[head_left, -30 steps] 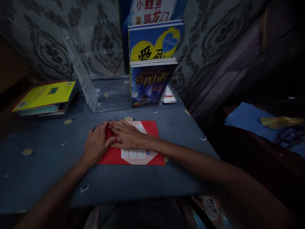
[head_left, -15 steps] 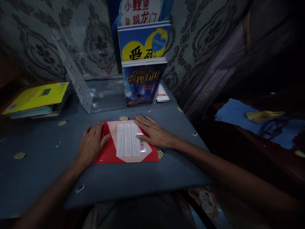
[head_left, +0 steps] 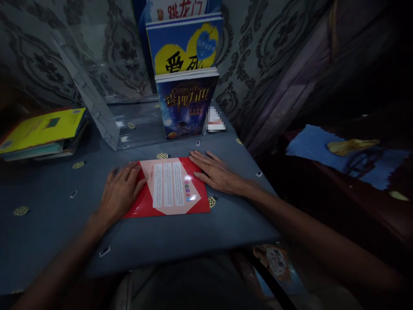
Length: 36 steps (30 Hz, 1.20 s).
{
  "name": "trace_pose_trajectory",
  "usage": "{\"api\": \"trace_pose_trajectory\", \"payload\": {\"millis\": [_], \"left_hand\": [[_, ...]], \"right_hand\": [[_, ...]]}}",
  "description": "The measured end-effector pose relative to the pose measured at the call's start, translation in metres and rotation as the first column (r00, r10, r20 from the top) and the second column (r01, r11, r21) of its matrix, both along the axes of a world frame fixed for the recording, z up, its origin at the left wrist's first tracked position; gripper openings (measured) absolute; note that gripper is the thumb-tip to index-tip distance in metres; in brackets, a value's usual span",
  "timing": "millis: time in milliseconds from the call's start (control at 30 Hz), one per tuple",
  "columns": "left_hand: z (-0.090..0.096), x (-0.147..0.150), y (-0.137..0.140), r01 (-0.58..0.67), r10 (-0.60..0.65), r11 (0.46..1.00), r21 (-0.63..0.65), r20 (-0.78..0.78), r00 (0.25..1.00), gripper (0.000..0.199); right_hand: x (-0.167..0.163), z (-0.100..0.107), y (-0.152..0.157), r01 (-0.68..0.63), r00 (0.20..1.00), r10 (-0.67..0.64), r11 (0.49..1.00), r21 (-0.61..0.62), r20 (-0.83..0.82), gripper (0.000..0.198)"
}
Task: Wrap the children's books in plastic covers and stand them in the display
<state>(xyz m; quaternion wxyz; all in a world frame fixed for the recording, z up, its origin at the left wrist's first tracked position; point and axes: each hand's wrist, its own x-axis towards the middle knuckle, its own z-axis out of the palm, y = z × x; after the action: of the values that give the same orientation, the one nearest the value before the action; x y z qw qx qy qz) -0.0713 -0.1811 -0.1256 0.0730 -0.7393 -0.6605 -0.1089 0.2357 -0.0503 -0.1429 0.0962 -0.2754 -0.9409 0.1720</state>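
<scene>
A red and pink book [head_left: 171, 183] with white text panels lies flat and turned sideways on the cloth-covered table [head_left: 167, 239]. My left hand [head_left: 121, 189] rests at its left edge, fingers slightly bent and thumb over the red border; it looks a little blurred. Across the upper right corner of the book lies my right hand [head_left: 217, 172], flat with fingers spread and thumb on the cover. Neither hand grips anything. Beyond the book, a dark blue book [head_left: 185, 107] stands upright in a clear stand, below a blue and yellow book [head_left: 183, 45].
The clear acrylic stand [head_left: 97, 107] rises at the back against patterned wallpaper. Some books, a yellow one [head_left: 45, 129] on top, are piled at the left. A blurred-out white item [head_left: 215, 122] sits beside the stand. Blue cloth [head_left: 306, 144] lies off to the right.
My right hand has slid slightly outward toward the book's right edge, uncovering more of the printed title. The left hand stays at the left edge. The whole view has shifted a little.
</scene>
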Motion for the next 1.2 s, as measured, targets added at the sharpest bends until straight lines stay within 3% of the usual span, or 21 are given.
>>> {"api": "trace_pose_trajectory", "payload": {"millis": [100, 200, 300, 367, 633, 867, 1000, 1200], "left_hand": [[0.003, 0.02, -0.009, 0.301, -0.3, 0.952, -0.052, 0.025, 0.954, 0.043], [0.004, 0.054, -0.025, 0.607, -0.604, 0.785, -0.125, 0.065, 0.795, 0.044], [0.005, 0.085, -0.033, 0.749, -0.743, 0.647, -0.143, 0.101, 0.662, 0.046], [0.005, 0.096, -0.03, 0.777, -0.77, 0.609, -0.158, 0.118, 0.627, 0.048], [0.005, 0.102, 0.018, 0.686, -0.677, 0.704, -0.183, 0.119, 0.726, 0.059], [0.0, 0.095, 0.055, 0.538, -0.535, 0.829, -0.154, 0.065, 0.842, 0.055], [-0.001, 0.073, 0.056, 0.425, -0.42, 0.89, -0.167, 0.064, 0.905, 0.054], [-0.004, 0.023, 0.032, 0.206, -0.2, 0.967, -0.149, 0.053, 0.978, 0.053]], "right_hand": [[0.0, 0.001, -0.001, 0.004, 1.0, -0.004, 1.0, 0.003, 0.0, 0.064], [0.001, 0.0, -0.001, 0.009, 1.0, -0.009, 1.0, 0.01, -0.017, 0.061], [0.001, -0.003, -0.001, -0.002, 0.999, 0.002, 1.0, 0.011, -0.036, 0.061], [0.002, -0.005, 0.0, -0.006, 0.999, 0.007, 1.0, 0.007, -0.051, 0.061], [0.005, -0.008, 0.004, -0.016, 0.986, 0.001, 0.996, -0.085, -0.168, 0.055], [0.006, -0.01, 0.005, 0.001, 0.973, -0.031, 0.992, -0.129, -0.227, 0.059], [0.005, -0.007, 0.003, 0.003, 0.985, -0.02, 0.995, -0.096, -0.173, 0.064], [0.002, -0.006, 0.004, 0.009, 0.994, -0.015, 0.999, -0.054, -0.104, 0.067]]}}
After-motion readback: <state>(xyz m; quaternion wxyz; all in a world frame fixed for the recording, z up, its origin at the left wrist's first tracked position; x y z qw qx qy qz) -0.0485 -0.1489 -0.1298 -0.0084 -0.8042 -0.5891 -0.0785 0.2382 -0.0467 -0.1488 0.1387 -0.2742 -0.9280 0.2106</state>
